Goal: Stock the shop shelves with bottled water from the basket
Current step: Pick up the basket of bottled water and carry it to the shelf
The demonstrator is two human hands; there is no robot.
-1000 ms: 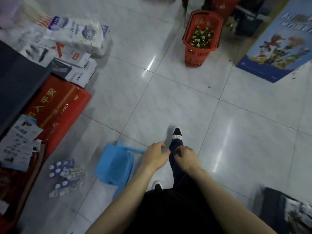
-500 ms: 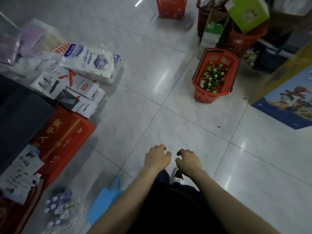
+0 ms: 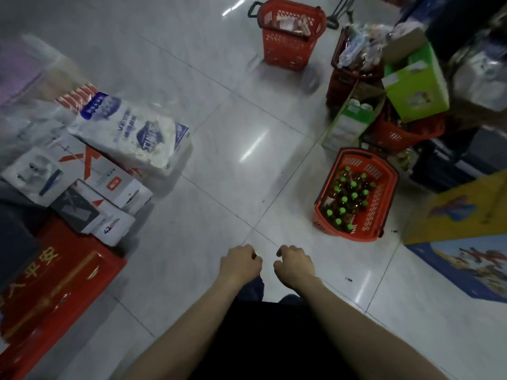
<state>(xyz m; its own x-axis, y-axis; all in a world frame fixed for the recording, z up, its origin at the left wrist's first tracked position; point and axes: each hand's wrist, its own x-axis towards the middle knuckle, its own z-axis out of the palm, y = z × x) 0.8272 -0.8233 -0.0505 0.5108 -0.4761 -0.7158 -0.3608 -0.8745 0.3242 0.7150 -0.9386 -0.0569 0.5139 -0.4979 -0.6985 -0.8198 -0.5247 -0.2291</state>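
Grip: left hand (image 3: 241, 266) and right hand (image 3: 295, 266) both loosely curled, fingers together, nothing held; they hang side by side, close but apart, above the tiled floor (image 3: 225, 171).
Task thing: red basket of green-capped bottles (image 3: 356, 197) stands on the floor ahead and to the right, well apart from both hands. Bottles upright and packed; contents look brownish, so cannot confirm they are water.
Change: the view has swung up and toward the right over the last second. The basket has come much nearer and sits lower in frame; the blue stool and the floor pack of small bottles seen a second ago are out of view. Hands kept the same empty curl throughout.
Meaning: judged as walking up to the basket; no bottle picked yet, no shelf in view, stocking not begun.
Next: likely close the last gap, bend, and reach with the right hand, the nearer one.
Surroundings: second red basket (image 3: 290, 37) farther back, green carton (image 3: 417, 83) on piled goods at right, white product boxes (image 3: 82, 187) and wrapped white pack (image 3: 131, 130) at left, red gift box (image 3: 55, 283) lower left.
Risk: clutter on both sides narrows the path; frame edges blurred.
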